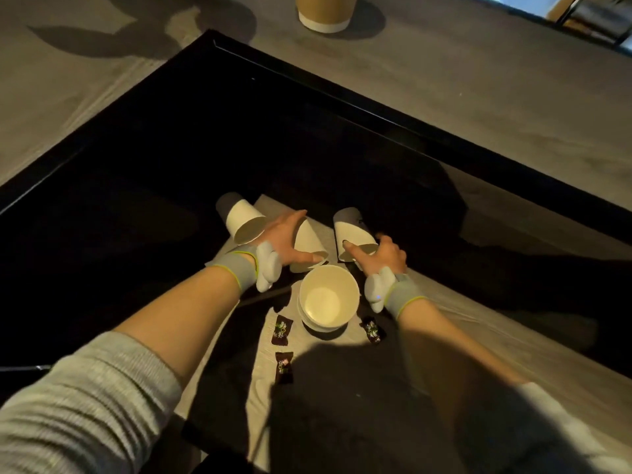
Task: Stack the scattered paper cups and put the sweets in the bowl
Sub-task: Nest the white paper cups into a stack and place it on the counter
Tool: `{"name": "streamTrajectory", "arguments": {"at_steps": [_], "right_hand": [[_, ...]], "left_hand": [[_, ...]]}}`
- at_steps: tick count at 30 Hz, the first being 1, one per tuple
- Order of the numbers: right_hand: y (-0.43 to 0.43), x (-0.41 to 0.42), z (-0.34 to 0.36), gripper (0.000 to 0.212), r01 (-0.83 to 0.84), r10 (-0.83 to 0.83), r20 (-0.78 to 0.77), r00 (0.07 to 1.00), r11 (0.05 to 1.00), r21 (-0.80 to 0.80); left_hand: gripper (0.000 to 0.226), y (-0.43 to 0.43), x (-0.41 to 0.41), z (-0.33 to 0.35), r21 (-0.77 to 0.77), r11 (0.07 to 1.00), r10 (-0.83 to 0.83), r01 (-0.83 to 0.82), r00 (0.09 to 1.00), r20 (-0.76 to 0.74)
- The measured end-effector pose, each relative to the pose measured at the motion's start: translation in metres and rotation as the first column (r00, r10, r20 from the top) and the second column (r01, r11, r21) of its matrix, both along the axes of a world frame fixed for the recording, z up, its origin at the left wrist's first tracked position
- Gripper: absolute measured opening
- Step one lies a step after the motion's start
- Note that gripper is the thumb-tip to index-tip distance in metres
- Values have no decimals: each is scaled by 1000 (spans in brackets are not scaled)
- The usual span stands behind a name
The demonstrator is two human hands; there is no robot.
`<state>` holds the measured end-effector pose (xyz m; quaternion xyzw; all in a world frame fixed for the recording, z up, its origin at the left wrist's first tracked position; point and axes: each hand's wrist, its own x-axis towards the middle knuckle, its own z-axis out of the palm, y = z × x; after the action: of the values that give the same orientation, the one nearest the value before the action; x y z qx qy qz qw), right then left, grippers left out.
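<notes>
Three white paper cups lie on their sides on the low table. The left cup [244,220] lies free. My left hand [285,241] holds the middle cup [307,242], fingers over its side and thumb at its rim. My right hand [383,256] grips the right cup [350,230], thumb inside its mouth. A white bowl [328,301] stands upright just in front of the cups, between my wrists, with nothing in it. Three dark-wrapped sweets lie near it: one at its left [282,330], one below that [284,367], one at its right [372,330].
The cups and bowl sit on a pale cloth [461,323] over a black-framed table [307,107]. A tan cylinder with a white base [325,12] stands on the grey floor beyond. Deep shadow covers the table's left side.
</notes>
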<state>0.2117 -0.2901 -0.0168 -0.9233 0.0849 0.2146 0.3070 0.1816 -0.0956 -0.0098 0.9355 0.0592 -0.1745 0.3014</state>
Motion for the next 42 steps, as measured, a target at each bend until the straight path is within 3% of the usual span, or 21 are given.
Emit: {"name": "streamTrajectory", "arguments": {"at_steps": [5, 8, 11, 15, 17, 19, 24, 29, 31, 35, 38, 42], "right_hand": [[-4, -6, -4, 79, 60, -65, 42, 997, 992, 109], [-9, -17, -1, 79, 150, -178, 71, 982, 945, 290], [-15, -33, 5, 69, 212, -279, 78, 957, 857, 471], [-18, -55, 24, 50, 188, -349, 171, 921, 785, 590], [-17, -59, 35, 49, 180, -397, 223, 890, 757, 629], [-14, -73, 57, 54, 117, -412, 326, 851, 754, 647], [-8, -96, 108, 64, -91, -253, 575, 778, 860, 501], [3, -115, 131, 65, -306, 149, 692, 706, 946, 109], [7, -120, 126, 68, -377, 319, 661, 679, 924, -59], [12, -131, 90, 64, -484, 576, 436, 692, 817, -312], [13, -132, 78, 66, -491, 598, 414, 686, 801, -343], [13, -128, 80, 65, -494, 605, 424, 674, 796, -349]], "left_hand": [[93, -1, 3, -6, -1, 1000, 12, -12, 1000, 24], [82, -3, -2, -3, -153, 978, 158, -145, 984, 80], [65, -7, -11, 9, -388, 886, 318, -255, 942, 105], [47, -11, -30, 25, -513, 793, 419, -330, 906, 65], [44, -13, -35, 34, -597, 712, 473, -370, 881, 18], [43, -13, -44, 47, -631, 693, 481, -351, 876, 41], [47, -7, -52, 62, -647, 681, 508, -345, 858, 78], [49, -6, -63, 71, -697, 609, 581, -378, 811, 67], [51, -6, -68, 70, -707, 590, 596, -390, 801, 55], [34, -2, -79, 67, -676, 610, 624, -414, 777, 87], [38, 4, -83, 61, -590, 667, 629, -454, 768, 120], [53, -8, -83, 67, -569, 669, 573, -479, 819, -17]]}}
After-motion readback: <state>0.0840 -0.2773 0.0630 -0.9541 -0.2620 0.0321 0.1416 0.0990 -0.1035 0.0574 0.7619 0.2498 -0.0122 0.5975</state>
